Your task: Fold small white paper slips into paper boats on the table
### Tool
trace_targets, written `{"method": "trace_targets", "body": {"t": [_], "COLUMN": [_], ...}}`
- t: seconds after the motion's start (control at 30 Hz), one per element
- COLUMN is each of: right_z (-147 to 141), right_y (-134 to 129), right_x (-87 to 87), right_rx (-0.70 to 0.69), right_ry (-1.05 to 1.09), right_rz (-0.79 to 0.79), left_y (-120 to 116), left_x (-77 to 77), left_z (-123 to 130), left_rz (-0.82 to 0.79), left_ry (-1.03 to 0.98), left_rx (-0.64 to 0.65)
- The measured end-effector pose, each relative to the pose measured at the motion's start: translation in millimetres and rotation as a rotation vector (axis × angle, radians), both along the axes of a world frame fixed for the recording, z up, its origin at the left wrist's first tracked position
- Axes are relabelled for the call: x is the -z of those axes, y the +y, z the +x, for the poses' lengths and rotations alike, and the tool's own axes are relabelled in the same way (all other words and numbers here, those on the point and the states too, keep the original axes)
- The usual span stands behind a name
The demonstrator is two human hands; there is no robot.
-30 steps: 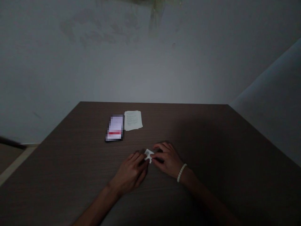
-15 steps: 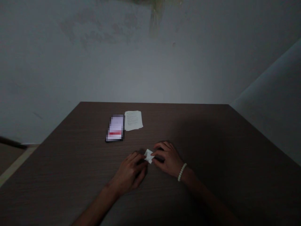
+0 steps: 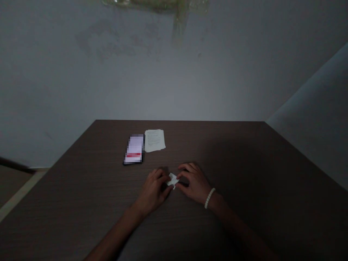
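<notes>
A small folded piece of white paper (image 3: 173, 179) lies between my hands, low over the dark wooden table (image 3: 217, 145). My left hand (image 3: 154, 189) pinches its left side between thumb and index finger. On the right side, the thumb and index fingertips of my right hand (image 3: 193, 183) close on the paper, while the other fingers curl above. A bracelet of pale beads (image 3: 210, 198) circles my right wrist. The paper's creases are too small to make out clearly.
A phone (image 3: 134, 149) with a lit, blurred screen lies beyond my left hand. Touching or close to its right side is a stack of square printed paper sheets (image 3: 154, 140). A grey wall (image 3: 174, 83) rises behind the table's far edge.
My left thumb has come up to the paper's lower left edge, and the left fingers are more bent. The paper looks more folded. The view has tilted slightly upward.
</notes>
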State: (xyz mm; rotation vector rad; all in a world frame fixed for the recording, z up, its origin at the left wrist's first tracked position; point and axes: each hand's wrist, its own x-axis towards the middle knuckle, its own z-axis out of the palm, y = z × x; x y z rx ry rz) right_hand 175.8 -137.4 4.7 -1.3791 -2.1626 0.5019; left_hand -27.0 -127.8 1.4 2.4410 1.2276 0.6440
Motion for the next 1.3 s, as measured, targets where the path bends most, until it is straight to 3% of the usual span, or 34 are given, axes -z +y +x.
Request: {"method": "trace_targets", "body": {"t": [0.17, 0.57, 1.13, 1.3], "right_z": [0.2, -1.5, -1.2, -3.1], "right_y": [-0.9, -1.0, 0.0, -0.9], "right_x": [-1.9, -4.6, 3.8, 4.1], "right_rx": [0.002, -0.005, -0.004, 0.042], "right_ry": [0.000, -0.010, 0.170, 0.253], "right_rz": [-0.008, -0.032, 0.024, 0.023], "left_y": [7.1, 5.4, -1.8, -3.2], "left_x": [-0.5, 8.7, 7.1, 5.9], "left_z": [4.0, 3.4, 3.5, 3.5], "left_rz": [-0.079, -0.072, -0.080, -0.092], "left_ry": [0.033, -0.011, -0.207, -0.291], "left_rx": [-0.051, -0.090, -0.016, -0.113]}}
